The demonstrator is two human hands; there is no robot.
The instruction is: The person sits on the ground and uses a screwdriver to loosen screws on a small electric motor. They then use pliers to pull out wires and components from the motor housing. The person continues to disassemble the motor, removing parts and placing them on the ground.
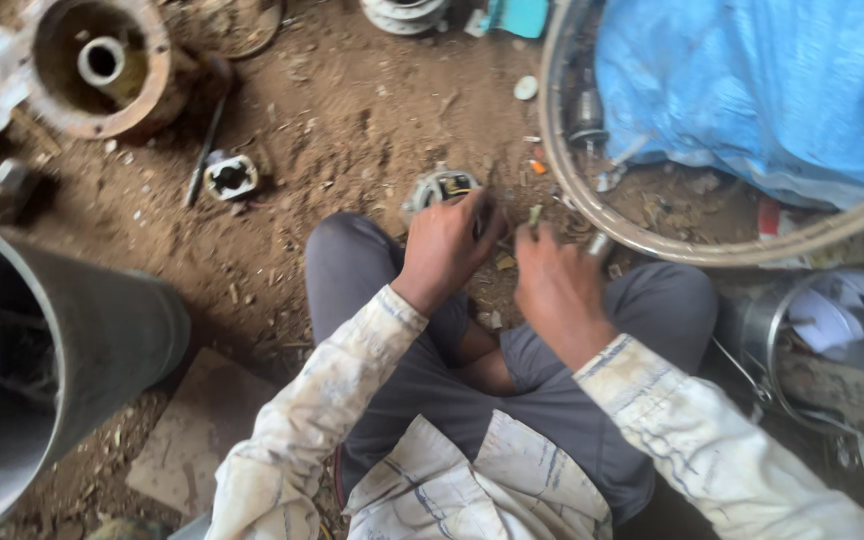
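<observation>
Sitting on bare dirt ground (352,110), we curl our left hand (447,245) around a small metal part (442,187); our right hand (552,285) pinches something unclear, near a wheel rim (592,205).

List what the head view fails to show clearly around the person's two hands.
- Small part behind left hand: mostly hidden by the fingers.
- Thing pinched in right hand: blurred, too small to identify.
- Wheel rim: cut off by the top and right edges.
- Big grey pipe: cut off at left, inside dark.
</observation>
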